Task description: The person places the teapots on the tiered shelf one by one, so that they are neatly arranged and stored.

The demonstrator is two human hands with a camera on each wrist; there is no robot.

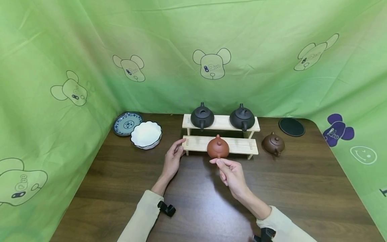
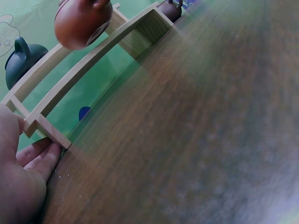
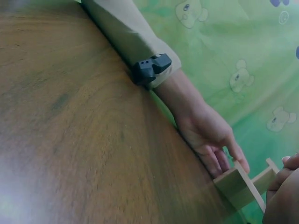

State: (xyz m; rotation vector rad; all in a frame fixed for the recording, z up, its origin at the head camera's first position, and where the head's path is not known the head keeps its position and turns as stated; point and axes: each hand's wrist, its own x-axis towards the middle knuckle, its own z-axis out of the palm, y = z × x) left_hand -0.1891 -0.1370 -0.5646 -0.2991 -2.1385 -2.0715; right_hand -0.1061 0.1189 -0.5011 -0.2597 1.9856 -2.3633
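"Where is the orange-brown clay teapot (image 1: 218,149)?"

"At the middle of the lower tier of the two-tier wooden rack (image 1: 242,145), over its front edge. I can't tell whether its base touches the wood."

"And the right hand's (image 1: 233,174) grip?"

"Narrow: thumb and forefinger pinch the teapot's handle, which faces the person. The spout points to the back."

"What does the left hand (image 1: 173,159) do?"

"It grips the left end of the lower tier, thumb at the top edge, fingers low by the leg."

"Anything in the way?"

"Right behind, the upper tier carries a black teapot (image 1: 202,117) on the left and a second black teapot (image 1: 242,119) on the right. The right wrist view loses the clay teapot altogether."

"What else is on the counter (image 1: 205,208)?"

"Just right of the rack, a dark brown teapot (image 1: 273,144), with a round black mat (image 1: 291,127) farther back. Well to the left, a white scalloped bowl (image 1: 146,134) stands in front of a blue patterned plate (image 1: 124,124). A green curtain (image 1: 169,43) printed with bear heads hangs behind."
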